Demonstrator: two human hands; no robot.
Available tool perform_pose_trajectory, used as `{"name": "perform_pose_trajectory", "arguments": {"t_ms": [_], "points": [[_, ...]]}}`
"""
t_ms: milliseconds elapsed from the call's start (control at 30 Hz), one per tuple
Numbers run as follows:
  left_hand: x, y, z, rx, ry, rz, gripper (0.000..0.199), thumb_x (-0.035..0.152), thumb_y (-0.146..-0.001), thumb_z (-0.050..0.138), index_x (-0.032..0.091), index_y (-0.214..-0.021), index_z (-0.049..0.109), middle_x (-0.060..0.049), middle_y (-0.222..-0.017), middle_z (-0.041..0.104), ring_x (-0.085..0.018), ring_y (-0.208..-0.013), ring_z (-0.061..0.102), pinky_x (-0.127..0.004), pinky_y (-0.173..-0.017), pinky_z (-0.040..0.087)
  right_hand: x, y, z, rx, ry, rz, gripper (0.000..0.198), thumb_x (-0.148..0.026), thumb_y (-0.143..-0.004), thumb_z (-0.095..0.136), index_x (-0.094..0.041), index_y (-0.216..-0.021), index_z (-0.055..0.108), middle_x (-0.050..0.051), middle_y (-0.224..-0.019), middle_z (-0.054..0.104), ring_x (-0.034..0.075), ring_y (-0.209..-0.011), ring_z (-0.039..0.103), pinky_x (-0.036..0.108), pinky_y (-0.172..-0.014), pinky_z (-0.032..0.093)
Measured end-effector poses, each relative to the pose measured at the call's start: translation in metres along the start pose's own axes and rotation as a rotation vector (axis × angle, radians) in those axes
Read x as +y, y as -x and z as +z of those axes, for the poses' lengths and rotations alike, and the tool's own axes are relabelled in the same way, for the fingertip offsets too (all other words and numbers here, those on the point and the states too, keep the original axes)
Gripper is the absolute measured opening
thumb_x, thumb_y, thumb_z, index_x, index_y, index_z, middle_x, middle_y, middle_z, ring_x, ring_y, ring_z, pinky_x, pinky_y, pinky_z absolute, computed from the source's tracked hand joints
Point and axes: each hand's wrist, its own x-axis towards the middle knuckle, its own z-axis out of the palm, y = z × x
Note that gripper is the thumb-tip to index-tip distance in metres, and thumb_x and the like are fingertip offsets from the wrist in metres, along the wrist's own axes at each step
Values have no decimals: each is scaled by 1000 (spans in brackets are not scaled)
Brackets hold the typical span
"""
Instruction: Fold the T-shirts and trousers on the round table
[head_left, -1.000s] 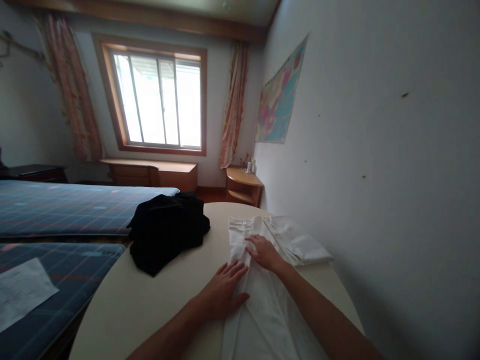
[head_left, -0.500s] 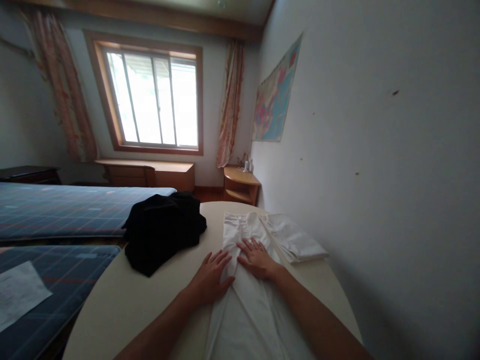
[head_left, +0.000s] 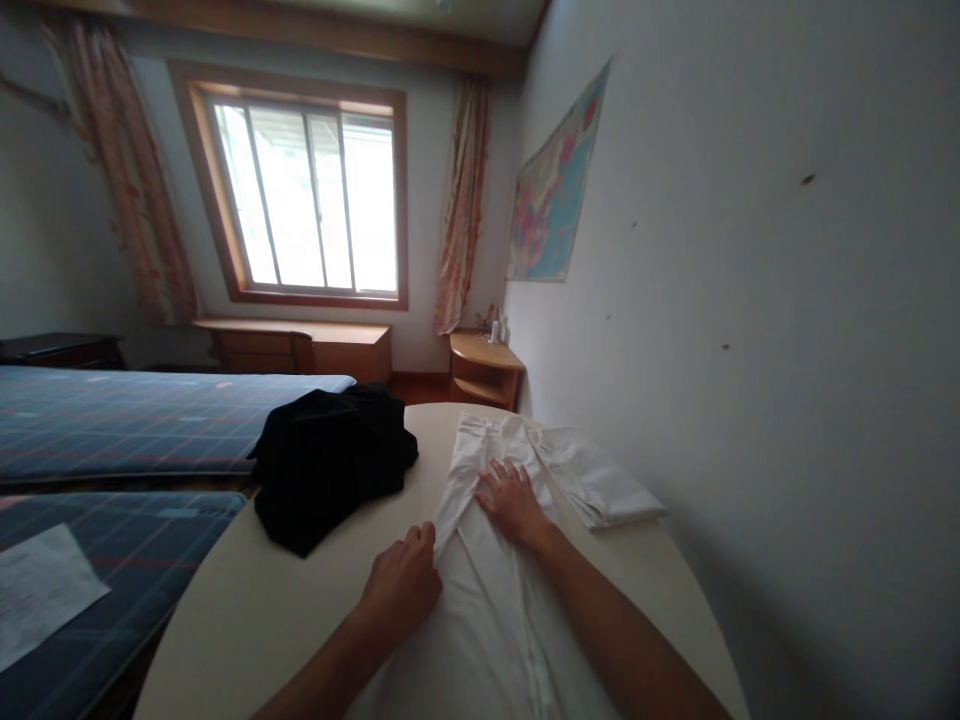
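Observation:
White trousers (head_left: 487, 590) lie lengthwise on a round cream table (head_left: 232, 600), waistband at the far end and legs toward me. My left hand (head_left: 405, 580) is closed on their left edge, fingers curled in, and the cloth creases diagonally from there. Flat on the upper part of the trousers rests my right hand (head_left: 512, 503), its fingers spread. A folded white garment (head_left: 600, 480) lies against the trousers' right side. At the table's left rim is a crumpled black garment (head_left: 330, 460).
Two plaid mattresses (head_left: 150, 420) stand to the left, a sheet of paper (head_left: 45, 590) on the nearer one. A white wall (head_left: 750, 450) runs close along the right. Beyond the table are a corner shelf (head_left: 484, 352) and a wooden desk (head_left: 345, 340) beneath the window.
My left hand has gone from lying flat to gripping the trousers' edge, pulling it left and toward me. My right hand stays spread on the cloth, shifted slightly.

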Motion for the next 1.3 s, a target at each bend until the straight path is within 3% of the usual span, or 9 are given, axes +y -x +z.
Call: {"name": "perform_pose_trajectory", "arguments": {"t_ms": [133, 233, 400, 533, 633, 733, 900, 1133, 1300], "points": [[-7, -2, -1, -31, 36, -9, 39, -2, -81, 40, 15, -114, 53, -15, -110, 69, -27, -97, 68, -33, -80, 45, -22, 38, -14, -16, -81, -77, 47, -43, -91, 55, -24, -135, 56, 11, -153, 42, 30, -143, 30, 50, -118, 16], [-11, -3, -6, 3, 73, -11, 39, -4, -80, 38, 14, -112, 52, -15, -105, 70, -26, -94, 69, -31, -77, 43, -36, 70, -22, -97, -155, -203, 52, -47, -87, 60, -28, -135, 56, 10, -152, 42, 30, -142, 32, 51, -118, 14], [-14, -1, -18, 88, 179, -18, 30, 6, -82, 48, 20, -108, 50, -5, -93, 71, -20, -89, 67, -26, -76, 41, -46, 102, -22, -319, -222, -228, 81, -68, -81, 58, -33, -151, 35, 10, -163, 21, 40, -148, 11, 62, -116, 2], [-17, 0, -18, 107, 218, 7, 24, 16, -86, 51, 22, -109, 51, -2, -88, 70, -19, -85, 66, -26, -74, 40, -48, 107, -22, -363, -265, -234, 88, -80, -78, 51, -41, -153, 26, 7, -165, 7, 47, -146, -9, 68, -112, -3], [-16, 1, -15, 108, 229, 35, 21, 21, -87, 53, 22, -107, 54, -2, -90, 70, -20, -86, 65, -27, -75, 40, -48, 106, -23, -370, -280, -272, 91, -81, -75, 54, -43, -153, 26, 6, -165, 4, 48, -145, -11, 69, -111, -5], [-11, 2, -15, 120, 262, 58, 17, 25, -87, 55, 23, -104, 56, -1, -92, 70, -19, -87, 65, -27, -76, 41, -44, 104, -24, -344, -292, -289, 85, -78, -77, 55, -43, -150, 32, 6, -165, 9, 44, -148, -4, 66, -113, -4], [-3, 7, -13, 36, 236, 81, 20, 31, -85, 58, 24, -104, 56, -1, -89, 71, -20, -88, 65, -28, -76, 41, -25, 99, -26, -276, -314, -221, 58, -67, -87, 53, -41, -138, 53, 5, -156, 37, 34, -148, 20, 63, -115, 0], [-10, 19, -10, -104, 155, 175, 31, 24, -70, 63, 24, -100, 57, 0, -84, 69, -22, -79, 63, -28, -68, 40, 6, 95, -31, -235, -388, -203, 59, -60, -83, 63, -34, -135, 58, 7, -149, 48, 30, -143, 33, 56, -119, 8], [-6, 24, -19, -100, 319, 317, 31, 22, -75, 61, 27, -105, 56, 2, -92, 69, -20, -90, 63, -28, -81, 44, 18, 95, -35, -223, -397, -198, 65, -59, -76, 71, -30, -133, 61, 9, -149, 48, 30, -142, 35, 45, -118, 22]]}}
